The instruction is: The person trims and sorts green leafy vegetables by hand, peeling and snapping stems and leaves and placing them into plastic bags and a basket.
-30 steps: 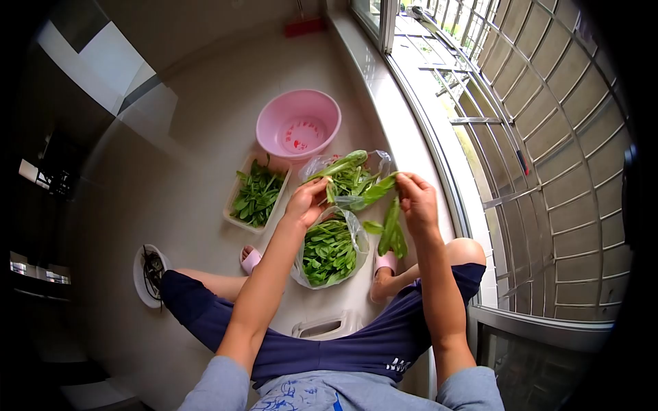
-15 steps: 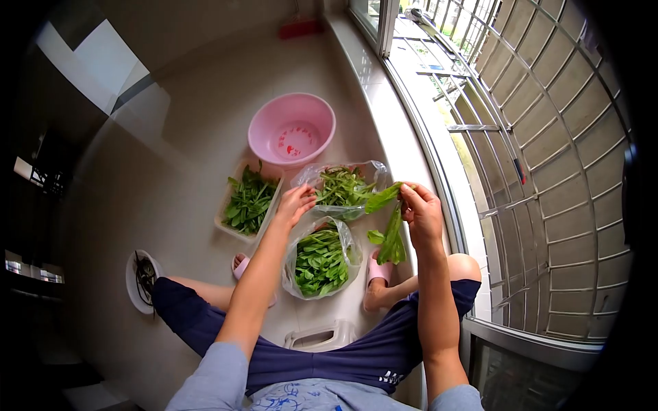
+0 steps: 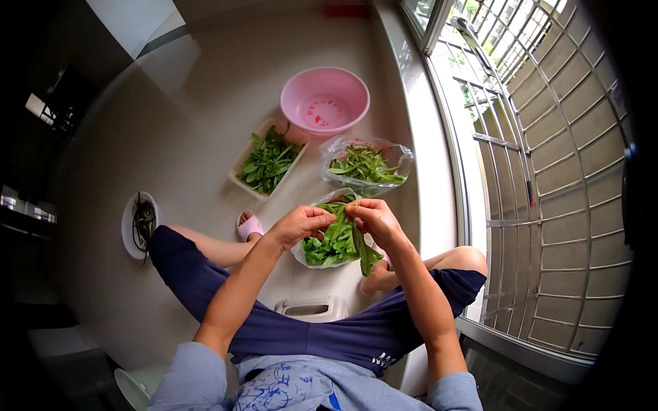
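Observation:
My right hand [image 3: 375, 220] is closed on a sprig of leafy greens [image 3: 368, 255], whose long leaves hang below the fingers. Close beside it, my left hand [image 3: 303, 225] is closed in a pinch at the leaf edge; its fingertips partly blend with the greens behind. Both hands are over a clear plastic bag [image 3: 300, 256] of loose green leaves [image 3: 327, 252], which they partly cover. Farther off lies a second clear bag [image 3: 404, 164] with paler, thin-stemmed greens [image 3: 364, 163]. Left of that, a rectangular plastic container [image 3: 240, 179] holds darker leaves [image 3: 267, 161].
A pink basin [image 3: 291, 103] with red print inside stands beyond the container. At the left, a white bowl [image 3: 128, 233] holds dark, thin stems [image 3: 144, 220]. A window ledge [image 3: 439, 178] and metal bars run along the right. A low plastic stool [image 3: 336, 308] is between my legs.
My right hand has brought the sprig in from the right to above the near bag. My left hand has moved from the far bag to meet it, its fingers now closed. The view has shifted.

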`<action>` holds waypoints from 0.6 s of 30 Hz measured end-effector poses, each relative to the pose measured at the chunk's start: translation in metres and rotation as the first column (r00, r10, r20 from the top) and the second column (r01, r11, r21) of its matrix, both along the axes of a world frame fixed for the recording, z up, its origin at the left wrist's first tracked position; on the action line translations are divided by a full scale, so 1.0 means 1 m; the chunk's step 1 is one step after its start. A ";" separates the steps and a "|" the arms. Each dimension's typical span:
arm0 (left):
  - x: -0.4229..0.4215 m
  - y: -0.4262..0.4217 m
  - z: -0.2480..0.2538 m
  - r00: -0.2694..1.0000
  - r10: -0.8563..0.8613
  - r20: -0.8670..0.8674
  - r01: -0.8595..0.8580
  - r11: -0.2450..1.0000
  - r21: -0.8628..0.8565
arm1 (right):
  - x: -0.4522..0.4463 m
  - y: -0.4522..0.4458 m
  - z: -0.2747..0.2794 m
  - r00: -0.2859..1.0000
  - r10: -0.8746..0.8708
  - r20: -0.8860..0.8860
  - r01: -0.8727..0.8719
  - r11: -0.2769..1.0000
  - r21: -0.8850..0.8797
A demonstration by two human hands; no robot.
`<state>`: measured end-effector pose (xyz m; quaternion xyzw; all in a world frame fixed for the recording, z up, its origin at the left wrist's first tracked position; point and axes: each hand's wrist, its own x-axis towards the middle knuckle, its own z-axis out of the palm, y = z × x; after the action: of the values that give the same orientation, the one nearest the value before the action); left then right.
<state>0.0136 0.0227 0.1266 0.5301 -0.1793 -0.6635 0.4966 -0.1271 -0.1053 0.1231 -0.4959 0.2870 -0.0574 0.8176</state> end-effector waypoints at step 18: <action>-0.017 0.016 -0.016 0.860 0.450 0.240 -0.446 0.892 -0.071 | 0.001 0.039 -0.005 0.979 0.189 -0.076 -0.198 0.798 -0.569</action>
<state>-0.0038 0.0384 0.1104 0.6334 -0.1166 -0.4565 0.6138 -0.1265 -0.0661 0.1185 -0.7459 0.2106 -0.0535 0.6297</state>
